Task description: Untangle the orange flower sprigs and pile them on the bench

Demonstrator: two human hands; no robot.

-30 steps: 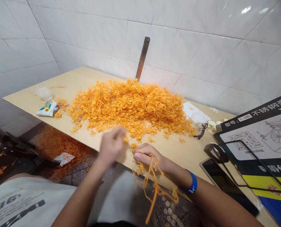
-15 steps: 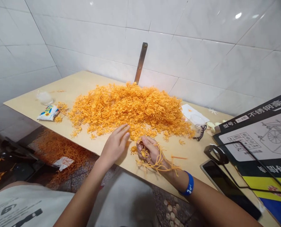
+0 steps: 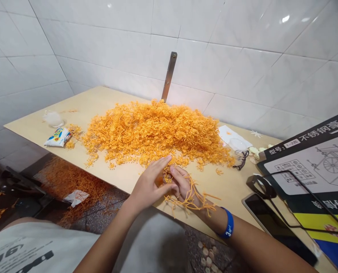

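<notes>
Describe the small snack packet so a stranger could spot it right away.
Start at the big orange pile on the wooden table. Look to its left end, near the table's front edge: the snack packet lies flat there, the only white wrapper with blue and yellow print.

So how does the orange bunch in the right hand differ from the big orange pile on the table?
The bunch in the right hand is small; the pile is a broad mound. The bunch shows long loose strands trailing toward the wrist; the pile looks made of short curly clusters. The bunch sits at the table's near edge, the pile further back toward the wall. Both are the same orange plastic-looking material.
</notes>
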